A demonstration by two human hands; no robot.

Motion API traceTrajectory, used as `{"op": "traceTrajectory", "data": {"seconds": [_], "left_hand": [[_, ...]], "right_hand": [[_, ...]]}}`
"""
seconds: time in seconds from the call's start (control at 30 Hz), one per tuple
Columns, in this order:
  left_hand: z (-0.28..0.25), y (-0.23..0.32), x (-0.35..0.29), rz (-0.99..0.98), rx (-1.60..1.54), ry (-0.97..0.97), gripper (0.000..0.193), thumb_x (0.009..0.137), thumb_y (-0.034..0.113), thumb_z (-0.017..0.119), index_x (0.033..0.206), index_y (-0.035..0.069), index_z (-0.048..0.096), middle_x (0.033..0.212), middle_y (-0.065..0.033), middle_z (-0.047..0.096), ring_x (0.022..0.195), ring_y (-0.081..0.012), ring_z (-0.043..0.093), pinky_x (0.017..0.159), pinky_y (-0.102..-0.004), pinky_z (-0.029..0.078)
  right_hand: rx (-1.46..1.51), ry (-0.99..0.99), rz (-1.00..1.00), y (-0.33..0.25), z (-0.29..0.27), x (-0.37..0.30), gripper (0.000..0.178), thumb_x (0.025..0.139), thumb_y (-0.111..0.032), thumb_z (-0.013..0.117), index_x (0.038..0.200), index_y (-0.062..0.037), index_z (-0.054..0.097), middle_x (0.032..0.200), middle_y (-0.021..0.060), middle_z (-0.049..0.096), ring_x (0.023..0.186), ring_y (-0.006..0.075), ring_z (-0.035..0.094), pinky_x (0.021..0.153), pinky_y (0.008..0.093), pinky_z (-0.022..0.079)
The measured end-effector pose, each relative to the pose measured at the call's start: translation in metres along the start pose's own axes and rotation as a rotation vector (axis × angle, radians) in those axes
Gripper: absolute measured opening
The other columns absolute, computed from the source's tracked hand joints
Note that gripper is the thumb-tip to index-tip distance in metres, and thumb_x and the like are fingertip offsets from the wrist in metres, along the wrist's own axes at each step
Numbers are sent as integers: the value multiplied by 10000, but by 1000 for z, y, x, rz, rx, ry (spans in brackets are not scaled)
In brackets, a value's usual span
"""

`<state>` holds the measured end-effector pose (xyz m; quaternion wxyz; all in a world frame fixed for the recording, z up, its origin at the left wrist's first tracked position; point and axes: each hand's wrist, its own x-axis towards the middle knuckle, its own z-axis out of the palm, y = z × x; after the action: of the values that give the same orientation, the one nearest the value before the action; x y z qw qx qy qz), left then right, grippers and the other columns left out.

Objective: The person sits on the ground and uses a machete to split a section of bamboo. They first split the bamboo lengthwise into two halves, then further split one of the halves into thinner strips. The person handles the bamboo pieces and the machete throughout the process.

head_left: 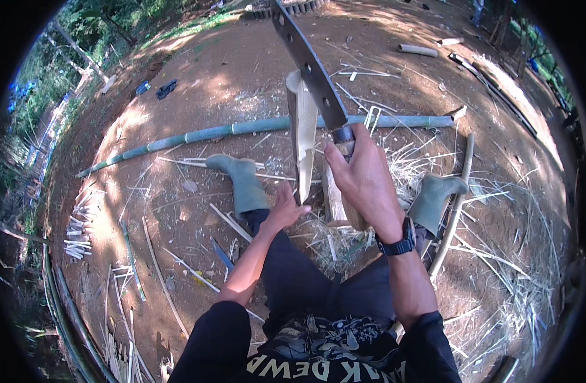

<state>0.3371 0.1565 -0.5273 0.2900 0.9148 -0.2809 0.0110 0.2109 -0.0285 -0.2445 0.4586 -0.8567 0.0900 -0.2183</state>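
Observation:
My right hand (368,179) is wrapped round the dark handle of a large machete (313,80), whose broad blade has a row of holes and points up and away. Just left of the blade stands a split piece of bamboo (301,134), pale and hollow, nearly upright. Its lower end is in my left hand (284,207), with fingers closed around it and partly hidden. Blade and bamboo overlap in this view; I cannot tell whether they touch. A wooden chopping block (335,201) sits between my legs, partly behind my right hand.
A long green bamboo pole (207,134) lies across the ground ahead. My green boots (245,182) are spread to both sides. A blade-like tool (221,253) lies by my left leg. Shavings (414,166) and thin strips surround the block. Short cut pieces (80,226) lie far left.

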Motion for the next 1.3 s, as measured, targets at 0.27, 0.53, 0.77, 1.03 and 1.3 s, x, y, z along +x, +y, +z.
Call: {"op": "traceTrajectory", "data": {"seconds": [0.27, 0.53, 0.77, 1.03, 1.3], "left_hand": [[-285, 145, 106, 536, 159, 575, 361, 982, 105, 520, 1338, 118, 578, 1377, -130, 562, 1302, -288, 513, 1117, -395, 392], [-344, 248, 170, 989, 857, 10, 366, 828, 321, 692, 1030, 39, 575, 1022, -143, 608, 1011, -351, 563, 902, -452, 450], [-314, 224, 180, 934, 841, 144, 245, 867, 136, 674, 1080, 41, 599, 1056, -75, 615, 1067, -258, 570, 889, -400, 461], [-337, 223, 195, 933, 595, -119, 189, 837, 142, 698, 927, 24, 581, 849, -77, 550, 828, -233, 540, 761, -389, 436], [-298, 210, 217, 904, 626, -301, 160, 849, 142, 666, 795, 62, 538, 761, -57, 525, 753, -243, 523, 716, -385, 432]], "right_hand": [[-21, -102, 17, 3, -26, 13, 433, 897, -289, 651, 1014, 120, 572, 722, 280, 641, 693, 408, 669, 642, 465, 500], [121, -233, 72, 14, -44, 7, 425, 819, -194, 697, 1092, 116, 597, 822, 277, 674, 776, 334, 705, 726, 415, 529], [-295, -92, -55, 22, -62, 9, 358, 805, -77, 650, 1107, 80, 537, 755, 248, 665, 716, 414, 681, 651, 487, 526], [-79, -240, 21, 5, -62, 11, 360, 816, -144, 658, 1049, 127, 610, 757, 282, 666, 734, 379, 702, 682, 434, 546], [37, -175, 223, 33, -4, -15, 379, 833, -145, 644, 1080, 137, 587, 765, 289, 665, 685, 369, 699, 667, 435, 543]]}}
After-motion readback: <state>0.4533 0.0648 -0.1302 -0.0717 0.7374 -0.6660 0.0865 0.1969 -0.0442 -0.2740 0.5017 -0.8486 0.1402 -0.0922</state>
